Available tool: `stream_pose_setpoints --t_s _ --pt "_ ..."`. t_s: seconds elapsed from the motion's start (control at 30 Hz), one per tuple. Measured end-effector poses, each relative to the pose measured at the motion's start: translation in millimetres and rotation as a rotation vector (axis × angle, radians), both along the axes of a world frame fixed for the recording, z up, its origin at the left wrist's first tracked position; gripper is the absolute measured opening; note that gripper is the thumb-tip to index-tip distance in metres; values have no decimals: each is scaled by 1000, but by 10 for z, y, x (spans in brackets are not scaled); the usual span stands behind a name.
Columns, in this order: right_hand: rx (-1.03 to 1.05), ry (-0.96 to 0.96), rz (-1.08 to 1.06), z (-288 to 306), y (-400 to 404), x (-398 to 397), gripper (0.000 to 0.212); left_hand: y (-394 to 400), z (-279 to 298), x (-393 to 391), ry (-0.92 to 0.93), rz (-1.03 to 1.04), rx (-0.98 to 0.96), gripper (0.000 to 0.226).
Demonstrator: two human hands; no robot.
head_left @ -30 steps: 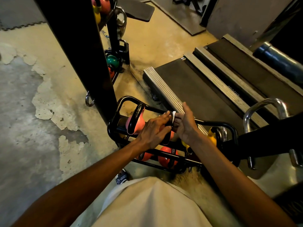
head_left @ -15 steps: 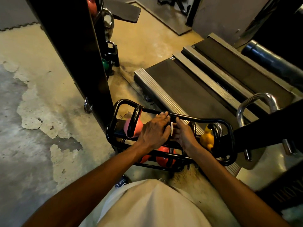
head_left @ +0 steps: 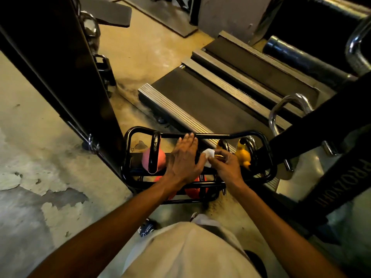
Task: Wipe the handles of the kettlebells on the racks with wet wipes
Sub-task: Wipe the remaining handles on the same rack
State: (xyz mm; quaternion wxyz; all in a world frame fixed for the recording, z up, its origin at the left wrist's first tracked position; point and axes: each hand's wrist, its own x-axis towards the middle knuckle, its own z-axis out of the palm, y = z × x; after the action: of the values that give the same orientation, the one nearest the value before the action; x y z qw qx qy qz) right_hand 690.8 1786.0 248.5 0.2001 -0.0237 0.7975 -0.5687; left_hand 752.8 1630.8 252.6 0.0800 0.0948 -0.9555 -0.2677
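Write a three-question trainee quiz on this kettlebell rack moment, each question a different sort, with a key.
1. True or false: the right hand pinches the white wet wipe.
2. Multiple choice: which kettlebell stands at the left end of the rack's upper tier? A. the yellow kettlebell B. the pink kettlebell C. a green one
3. Fill in the blank: the left hand lies with straight fingers, its fingertips at the rack's far ____.

Key: 1 true; 2 B; 3 bar (the top rail).
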Motion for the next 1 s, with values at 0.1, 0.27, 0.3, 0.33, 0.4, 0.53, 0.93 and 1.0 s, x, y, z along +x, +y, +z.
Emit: stream_pose_setpoints --t_s 0.1,0.27,0.3,0.33,0.4,0.53,0.93,1.0 --pt "-46 -75 -89 53 68 -26 20 71 31 -46 -67 20 53 72" --pt "-151 -116 -235 94 240 -194 18 175 -16 -44 -68 24 27 73" --pt "-142 -104 -256 73 291 -245 18 205 -24 -49 -48 13 14 73" --pt "-141 -97 -276 48 337 -304 19 243 -23 -65 -21 -7 10 72" --pt "-145 -85 -303 -6 411 -419 19 318 -25 -117 24 -57 6 72" --pt "-165 -81 -248 -101 550 -641 21 521 -41 -254 61 -106 17 63" --pt "-206 53 -63 -253 646 -1176 24 947 -123 -334 -37 -42 172 64" --pt "-192 51 -51 -250 587 -1198 26 997 -113 -334 -39 -26 165 64"
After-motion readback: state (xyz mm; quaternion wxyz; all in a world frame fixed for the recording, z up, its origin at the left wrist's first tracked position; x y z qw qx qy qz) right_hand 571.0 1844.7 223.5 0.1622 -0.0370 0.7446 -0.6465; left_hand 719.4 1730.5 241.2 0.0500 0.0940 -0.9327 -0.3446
